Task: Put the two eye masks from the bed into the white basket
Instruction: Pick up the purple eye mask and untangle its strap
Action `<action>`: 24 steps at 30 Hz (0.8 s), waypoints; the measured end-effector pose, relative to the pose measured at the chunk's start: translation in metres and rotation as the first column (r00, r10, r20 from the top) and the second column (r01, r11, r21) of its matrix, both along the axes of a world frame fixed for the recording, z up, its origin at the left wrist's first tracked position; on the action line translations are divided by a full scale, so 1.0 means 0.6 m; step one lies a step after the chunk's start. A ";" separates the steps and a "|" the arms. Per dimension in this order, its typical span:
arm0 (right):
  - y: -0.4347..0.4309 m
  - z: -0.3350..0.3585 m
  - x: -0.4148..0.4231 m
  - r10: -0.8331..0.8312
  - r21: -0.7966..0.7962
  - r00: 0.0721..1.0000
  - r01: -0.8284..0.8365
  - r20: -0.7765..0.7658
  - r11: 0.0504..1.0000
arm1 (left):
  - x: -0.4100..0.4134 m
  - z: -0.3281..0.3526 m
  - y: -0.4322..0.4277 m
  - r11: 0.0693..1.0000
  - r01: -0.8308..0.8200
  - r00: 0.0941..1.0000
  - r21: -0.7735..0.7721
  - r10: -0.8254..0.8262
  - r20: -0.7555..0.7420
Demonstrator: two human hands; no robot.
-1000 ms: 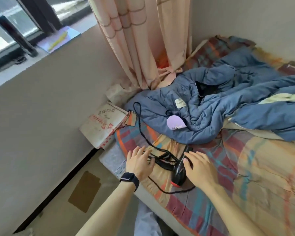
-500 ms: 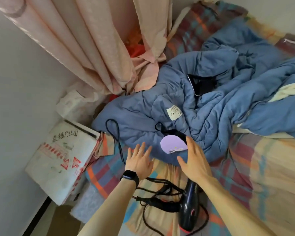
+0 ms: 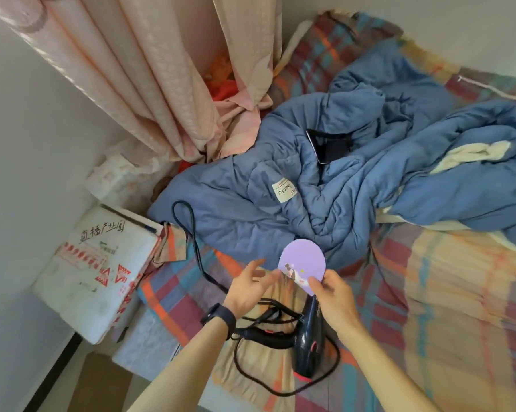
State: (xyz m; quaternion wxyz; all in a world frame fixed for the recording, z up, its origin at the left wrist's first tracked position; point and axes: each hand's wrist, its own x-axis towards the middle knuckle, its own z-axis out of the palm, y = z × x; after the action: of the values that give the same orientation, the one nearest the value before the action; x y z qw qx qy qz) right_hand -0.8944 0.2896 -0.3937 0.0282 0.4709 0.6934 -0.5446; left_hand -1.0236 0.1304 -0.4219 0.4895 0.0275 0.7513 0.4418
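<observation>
Here our right hand [image 3: 335, 295] pinches the lower edge of the purple eye mask [image 3: 302, 264], lifted above the bed [image 3: 447, 292] just in front of the blue quilt [image 3: 354, 185]. Our left hand [image 3: 247, 289] is open with fingers spread, empty, just beside the mask. A second, black eye mask [image 3: 331, 145] lies in the quilt's folds. Below our hands lies a black hair dryer [image 3: 308, 337].

Purple eye mask [image 3: 302, 261] pinched in right hand [image 3: 335, 297], spread left hand [image 3: 247, 289] beside it, above black hairdryer [image 3: 308, 340]
</observation>
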 end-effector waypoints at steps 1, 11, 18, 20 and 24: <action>-0.008 0.018 0.022 -0.023 -0.065 0.999 0.021 -0.030 0.998 | 0.016 0.030 0.006 0.996 -0.049 0.995 0.068 0.043 0.093; -0.046 0.177 0.296 0.038 -0.109 0.991 -0.052 -0.128 0.993 | 0.248 0.235 -0.007 0.977 -0.169 0.933 0.127 0.200 -0.297; -0.012 0.289 0.452 0.157 0.101 0.941 -0.133 -0.299 0.986 | 0.379 0.357 -0.045 0.997 -0.001 0.843 0.080 0.043 -0.535; -0.001 0.309 0.474 0.227 0.180 0.918 -0.175 -0.325 0.968 | 0.400 0.386 -0.045 0.996 0.028 0.837 0.088 0.025 -0.546; 0.005 0.336 0.487 0.331 0.124 0.880 -0.307 -0.341 0.944 | 0.437 0.434 -0.040 0.987 0.110 0.852 0.114 -0.035 -0.522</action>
State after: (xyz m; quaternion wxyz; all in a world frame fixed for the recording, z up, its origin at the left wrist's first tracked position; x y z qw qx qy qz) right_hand -0.6025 0.2923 -0.1918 -0.0246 0.2442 0.7726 -0.5855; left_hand -0.7617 0.1063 -0.1617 0.2822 0.2080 0.8210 0.4506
